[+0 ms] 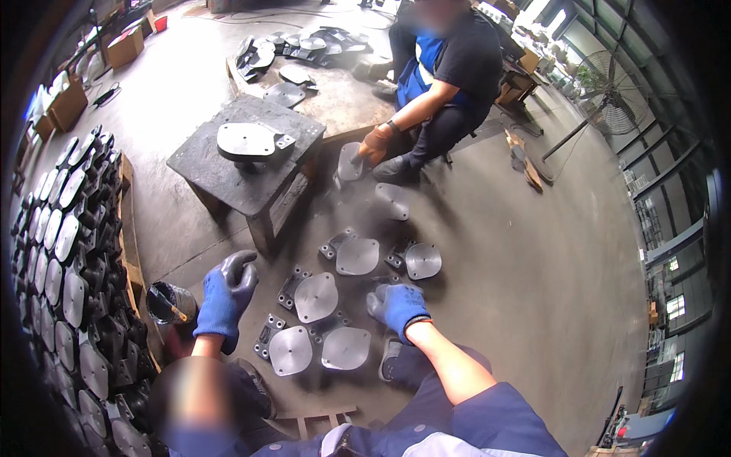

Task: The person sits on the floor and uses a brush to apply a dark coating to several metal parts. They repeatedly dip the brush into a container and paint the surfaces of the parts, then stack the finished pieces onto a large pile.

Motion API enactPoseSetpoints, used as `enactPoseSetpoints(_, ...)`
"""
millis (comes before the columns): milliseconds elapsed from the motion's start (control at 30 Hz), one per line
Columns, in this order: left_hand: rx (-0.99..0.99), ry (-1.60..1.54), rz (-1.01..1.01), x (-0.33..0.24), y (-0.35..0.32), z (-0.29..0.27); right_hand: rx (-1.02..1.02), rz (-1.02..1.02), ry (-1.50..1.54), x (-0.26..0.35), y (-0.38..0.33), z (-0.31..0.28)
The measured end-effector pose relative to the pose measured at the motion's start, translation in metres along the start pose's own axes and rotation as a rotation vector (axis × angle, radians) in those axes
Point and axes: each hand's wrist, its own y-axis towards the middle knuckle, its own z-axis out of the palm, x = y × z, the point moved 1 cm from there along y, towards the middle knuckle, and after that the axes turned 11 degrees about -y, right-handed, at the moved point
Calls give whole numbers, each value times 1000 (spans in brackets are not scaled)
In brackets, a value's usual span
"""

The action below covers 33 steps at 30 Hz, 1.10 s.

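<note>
Your right hand [401, 305] rests loosely curled on the floor, empty, beside the grey metal plates [316, 297]; your left hand [226, 293], half-open and empty (near the paint can [169, 303]), hovers left of them. Grip rims, not faces.

Workshop interior, bare grey concrete floor [533, 251], dusty and scuffed. A low, dark table [228, 171] of rough timber stands left of centre. Along the left edge, a long stack of dark metal castings [68, 259] rests on a wooden pallet [131, 251]. Cardboard boxes [126, 46] sit at upper left by the wall. At upper right, a pedestal fan [609, 95] stands before a row of windows [670, 266]; daylight enters there. A co-worker [445, 84] sits beyond the table.
</note>
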Motion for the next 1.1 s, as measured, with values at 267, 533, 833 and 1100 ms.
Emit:
enactPoseSetpoints(267,28,-56,-6,-1,-1,-9,-33,-65,10,21,3,-5)
enactPoseSetpoints(533,-45,-68,8,5,-2,-18,-50,-107,46,29,3,-4)
enactPoseSetpoints(833,-10,-16,-16,5,-1,-11,-72,-132,44,23,-1,-3)
enactPoseSetpoints(1100,58,34,29,13,-7,1,81,-134,71,27,-2,-2)
